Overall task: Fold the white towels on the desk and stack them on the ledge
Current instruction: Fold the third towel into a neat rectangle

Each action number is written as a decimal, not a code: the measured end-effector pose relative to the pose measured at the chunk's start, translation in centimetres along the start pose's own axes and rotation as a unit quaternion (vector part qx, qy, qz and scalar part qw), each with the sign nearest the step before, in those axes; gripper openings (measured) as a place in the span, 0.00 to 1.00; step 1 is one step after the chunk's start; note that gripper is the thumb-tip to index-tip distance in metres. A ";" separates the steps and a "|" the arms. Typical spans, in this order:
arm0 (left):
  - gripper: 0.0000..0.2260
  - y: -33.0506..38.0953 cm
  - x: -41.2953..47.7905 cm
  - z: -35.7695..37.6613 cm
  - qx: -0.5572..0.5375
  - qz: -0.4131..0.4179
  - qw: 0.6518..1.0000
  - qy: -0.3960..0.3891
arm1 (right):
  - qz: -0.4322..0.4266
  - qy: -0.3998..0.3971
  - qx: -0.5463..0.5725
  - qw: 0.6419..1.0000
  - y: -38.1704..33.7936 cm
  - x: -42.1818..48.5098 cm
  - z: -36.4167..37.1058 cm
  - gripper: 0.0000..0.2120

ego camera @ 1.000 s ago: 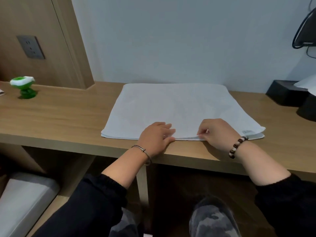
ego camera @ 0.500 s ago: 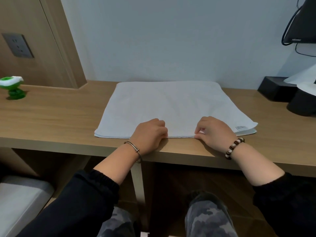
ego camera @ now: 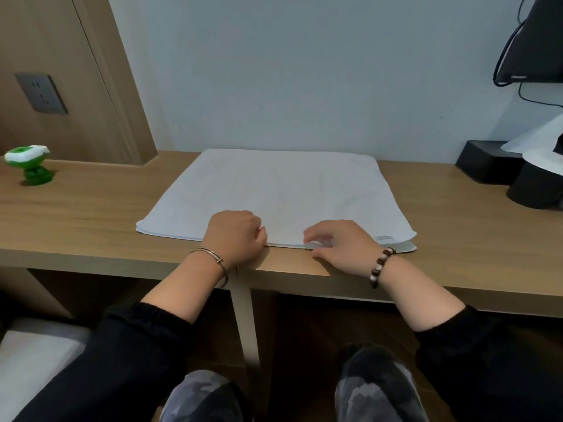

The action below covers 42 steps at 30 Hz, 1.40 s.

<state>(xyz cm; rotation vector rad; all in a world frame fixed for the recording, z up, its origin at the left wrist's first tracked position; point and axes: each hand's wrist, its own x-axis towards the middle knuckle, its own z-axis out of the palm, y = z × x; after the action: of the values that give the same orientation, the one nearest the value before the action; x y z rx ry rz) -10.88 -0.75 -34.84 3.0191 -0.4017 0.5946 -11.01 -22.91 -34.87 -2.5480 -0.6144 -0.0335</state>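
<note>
The fingers (ego camera: 318,239) of the right hand (ego camera: 344,248) are bent and pinch the near hem of the white towel (ego camera: 280,190), with the thumb tucked at the edge below them. Those of the left hand (ego camera: 234,239) are curled tight over the same hem just beside, knuckles up, gripping the cloth. A second ago the left fingers lay straight and flat on the fabric. Now they have closed on the edge, while the right has kept its pinch in the same spot. I read that as smoothing finished and the next fold about to be lifted, probably away from the body. The towel lies on the desk (ego camera: 76,208), its far side against the wall and its near hem close to the front lip. It is already doubled once: two layers show along the near side, and the lower one peeks out past the upper at the right near corner, beside a small sewn label (ego camera: 384,238). Its surface is flat, with only faint creases. Which ledge will take the stack I cannot tell. A green toy (ego camera: 29,166) stands well to the left, black boxes (ego camera: 487,162) to the right.
</note>
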 end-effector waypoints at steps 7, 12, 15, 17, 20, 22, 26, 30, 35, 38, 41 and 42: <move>0.09 5.8 1.1 1.4 -0.213 0.105 0.970 -0.054 | 0.028 0.042 -0.083 0.995 3.9 -2.7 -2.6 0.06; 0.05 6.9 1.4 2.5 -0.219 0.048 0.974 -0.027 | 0.043 0.043 -0.116 0.991 5.1 -3.2 -3.5 0.05; 0.05 6.9 1.4 2.5 -0.228 0.039 0.972 -0.030 | 0.014 0.035 -0.173 0.984 4.9 -3.0 -3.5 0.07; 0.05 6.9 1.4 2.4 -0.229 0.037 0.972 -0.027 | -0.001 0.056 -0.188 0.981 4.9 -3.0 -3.5 0.08; 0.05 7.0 1.4 2.6 -0.232 0.029 0.972 -0.019 | -0.030 0.095 -0.174 0.980 5.0 -3.4 -3.2 0.05; 0.04 7.1 1.4 2.6 -0.234 0.026 0.972 -0.019 | -0.048 0.082 -0.173 0.980 5.3 -4.0 -2.8 0.05; 0.05 6.9 1.6 2.6 -0.237 0.046 0.970 -0.010 | -0.043 0.056 -0.156 0.985 5.6 -4.2 -3.0 0.06; 0.06 7.0 1.9 2.4 -0.174 0.127 0.977 -0.008 | -0.012 0.064 -0.142 0.988 5.4 -3.9 -2.9 0.08; 0.06 7.1 1.7 1.8 -0.104 0.242 0.964 0.025 | 0.014 0.071 -0.155 0.985 5.0 -3.9 -2.7 0.05; 0.06 6.8 1.8 2.0 -0.109 0.238 0.965 -0.002 | 0.033 0.045 -0.128 0.990 5.0 -3.7 -3.2 0.05; 0.09 6.8 1.6 2.2 -0.153 0.199 0.968 -0.009 | 0.104 0.085 0.047 0.990 5.2 -3.7 -4.5 0.05; 0.09 6.9 1.6 2.3 -0.172 0.183 0.968 -0.011 | 0.133 0.136 0.092 0.977 5.5 -3.8 -5.0 0.05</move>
<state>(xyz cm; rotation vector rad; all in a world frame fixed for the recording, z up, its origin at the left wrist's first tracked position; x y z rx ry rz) -10.40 -7.98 -36.41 2.6343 -0.9657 0.4468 -11.58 -31.13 -33.68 -2.3669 -0.1599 -0.2170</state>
